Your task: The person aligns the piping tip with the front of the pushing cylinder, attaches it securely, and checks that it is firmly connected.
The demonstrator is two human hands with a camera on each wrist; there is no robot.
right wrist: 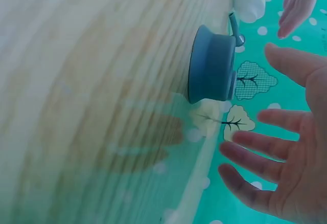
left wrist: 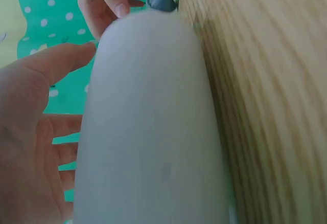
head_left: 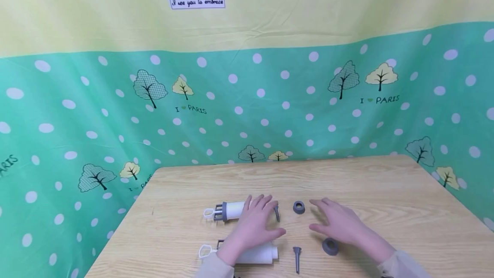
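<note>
Both hands hover over the table, fingers spread and loosely bent, holding nothing. My left hand (head_left: 254, 226) is above two white tubes lying on their sides, the near tube (head_left: 256, 255) and the far tube (head_left: 234, 210), which it partly covers. Each has a grey end frame and a white looped handle at its left. In the left wrist view, the white tube (left wrist: 153, 121) fills the middle, beside the palm. My right hand (head_left: 339, 222) is above and beside a grey flared ring (head_left: 327, 252), seen in the right wrist view as a flanged collar (right wrist: 214, 65).
A second grey ring (head_left: 299, 212) stands farther back, between the hands. Two thin grey funnel-topped pieces lie near the tubes: a near one (head_left: 297, 261) and a far one (head_left: 277, 214), partly behind the left fingers. A patterned curtain (head_left: 216, 140) hangs behind the wooden table (head_left: 173, 231).
</note>
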